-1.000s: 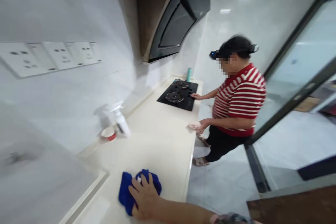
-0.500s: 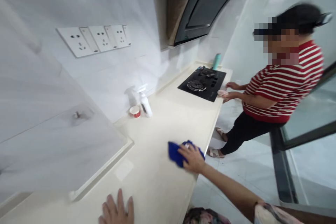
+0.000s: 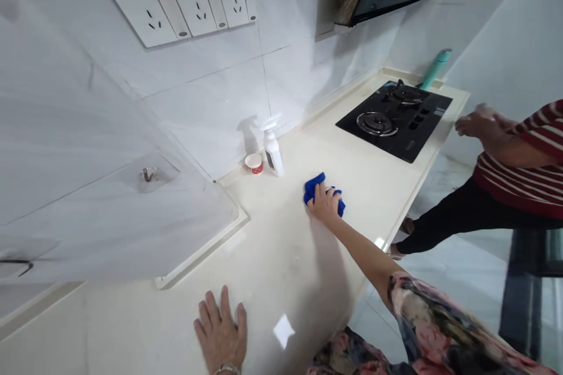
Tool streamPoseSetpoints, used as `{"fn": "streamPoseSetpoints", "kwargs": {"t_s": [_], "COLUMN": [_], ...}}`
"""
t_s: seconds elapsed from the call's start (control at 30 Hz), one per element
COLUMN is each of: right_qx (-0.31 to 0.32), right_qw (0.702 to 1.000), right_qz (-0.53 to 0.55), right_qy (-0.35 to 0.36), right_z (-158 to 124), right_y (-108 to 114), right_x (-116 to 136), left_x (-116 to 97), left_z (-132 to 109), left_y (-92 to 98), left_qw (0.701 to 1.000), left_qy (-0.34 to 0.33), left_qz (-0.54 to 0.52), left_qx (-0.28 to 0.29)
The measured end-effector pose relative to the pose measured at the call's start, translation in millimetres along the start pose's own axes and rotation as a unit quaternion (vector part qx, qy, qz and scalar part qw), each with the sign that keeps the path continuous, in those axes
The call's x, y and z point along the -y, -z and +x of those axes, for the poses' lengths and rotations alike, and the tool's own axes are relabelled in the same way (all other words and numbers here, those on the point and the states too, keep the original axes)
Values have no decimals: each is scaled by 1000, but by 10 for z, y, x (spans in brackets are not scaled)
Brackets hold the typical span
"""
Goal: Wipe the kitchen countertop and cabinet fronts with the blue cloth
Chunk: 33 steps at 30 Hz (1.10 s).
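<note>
My right hand [image 3: 324,204] presses a bunched blue cloth [image 3: 313,185] onto the cream countertop [image 3: 272,258], its fingers curled over the fabric. Farther left and nearer to me, my left hand [image 3: 223,328] lies flat on the same counter, fingers spread, holding nothing. Beyond the cloth, close to the wall, stands a white spray bottle [image 3: 273,152]. Beside it sits a small red and white tub [image 3: 254,163].
A black gas hob [image 3: 396,120] is set into the counter at the far right, with a green bottle-like object [image 3: 435,69] behind it. Another person [image 3: 519,158] in a striped top stands by the counter's front edge. Sockets [image 3: 193,0] line the wall.
My right hand has slid the blue cloth farther away across the counter, toward the wall side. My left hand shows more fully, still flat. The view has shifted, and the other person appears farther right.
</note>
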State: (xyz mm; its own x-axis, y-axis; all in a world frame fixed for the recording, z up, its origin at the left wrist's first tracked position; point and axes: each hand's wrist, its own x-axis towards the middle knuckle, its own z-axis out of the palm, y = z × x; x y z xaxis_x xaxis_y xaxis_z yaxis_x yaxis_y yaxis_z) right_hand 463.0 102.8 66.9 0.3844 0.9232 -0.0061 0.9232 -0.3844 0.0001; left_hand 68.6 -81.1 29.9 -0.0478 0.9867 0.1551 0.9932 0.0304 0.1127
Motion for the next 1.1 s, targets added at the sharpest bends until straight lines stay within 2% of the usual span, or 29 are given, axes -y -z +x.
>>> {"fn": "streamPoseSetpoints", "kwargs": {"t_s": [0.17, 0.23, 0.33, 0.4, 0.5, 0.7, 0.83, 0.97, 1.1], "right_qx": [54, 72, 79, 75, 78, 89, 73, 63, 87], "right_qw": [980, 958, 927, 923, 931, 934, 933, 920, 890], "right_qz": [70, 93, 110, 114, 108, 84, 89, 108, 110], "right_qy": [177, 262, 349, 359, 340, 336, 341, 372, 435], "right_z": [-56, -159, -243, -189, 59, 669, 864, 915, 842], "right_y": [60, 62, 32, 20, 45, 150, 186, 192, 188], "right_x": [925, 1159, 1318, 1362, 1491, 2124, 2464, 2477, 2254], "left_x": [54, 86, 93, 63, 3, -10, 20, 2, -31], "left_z": [-33, -42, -47, -49, -54, -69, -80, -80, -64], "left_y": [-16, -23, -1, 41, 111, 115, 82, 111, 164], "left_qw": [1000, 999, 999, 999, 999, 999, 999, 999, 999], "left_qy": [-3, -7, -10, -8, 8, 9, 5, 1, 7], "left_qz": [24, 33, 37, 35, 29, 41, 42, 41, 40], "left_qx": [11, 16, 14, 21, 35, 23, 15, 20, 36]}}
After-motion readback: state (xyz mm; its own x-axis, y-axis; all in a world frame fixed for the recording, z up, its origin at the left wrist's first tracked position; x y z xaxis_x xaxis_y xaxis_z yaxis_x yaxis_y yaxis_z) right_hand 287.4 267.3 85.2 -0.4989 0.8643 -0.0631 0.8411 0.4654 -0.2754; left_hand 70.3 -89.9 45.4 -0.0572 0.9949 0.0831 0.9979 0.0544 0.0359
